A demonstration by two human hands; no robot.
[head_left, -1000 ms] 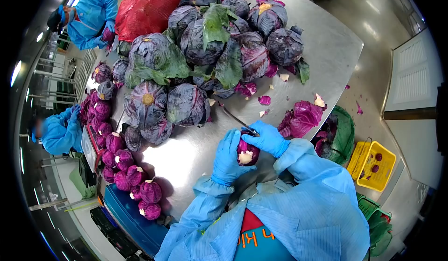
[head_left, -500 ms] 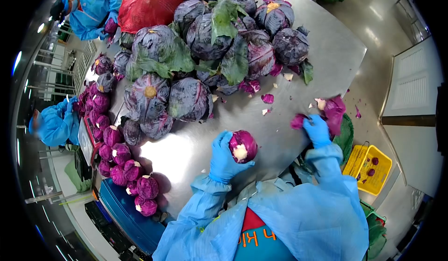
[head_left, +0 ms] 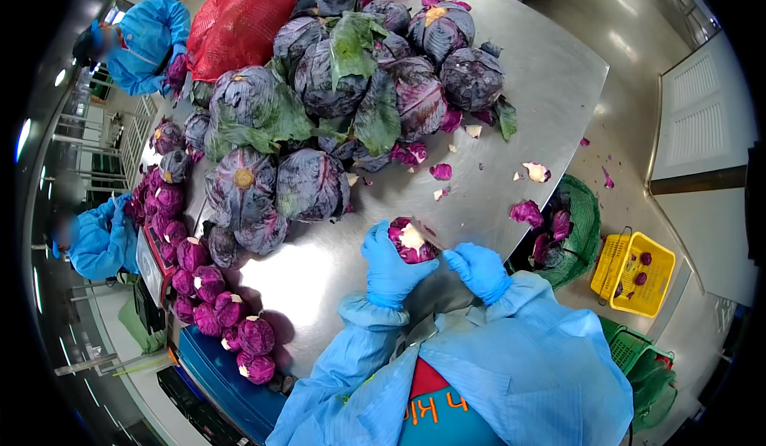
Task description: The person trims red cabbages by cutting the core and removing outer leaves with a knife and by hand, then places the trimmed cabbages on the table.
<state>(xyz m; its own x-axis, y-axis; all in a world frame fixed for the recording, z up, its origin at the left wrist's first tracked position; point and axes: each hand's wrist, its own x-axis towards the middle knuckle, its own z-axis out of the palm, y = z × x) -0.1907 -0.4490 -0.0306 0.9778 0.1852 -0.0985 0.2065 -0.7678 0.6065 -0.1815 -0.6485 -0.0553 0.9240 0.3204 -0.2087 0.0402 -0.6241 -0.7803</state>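
**Red cabbage (head_left: 408,255) above the table's (head_left: 471,207) near side**

Cupped in the left hand (head_left: 389,273), pale stem end (head_left: 412,237) upward. Gripped in the right hand (head_left: 477,270): a knife (head_left: 433,239), blade at the cabbage. Brace firmly, take short, shallow strokes, and angle the blade away from left fingertips.

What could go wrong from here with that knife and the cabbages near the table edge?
The knife in the right hand could slip toward the left hand, whose fingers wrap the small cabbage close to the blade. A bump might also roll the nearest trimmed cabbage off beside the blue bin.
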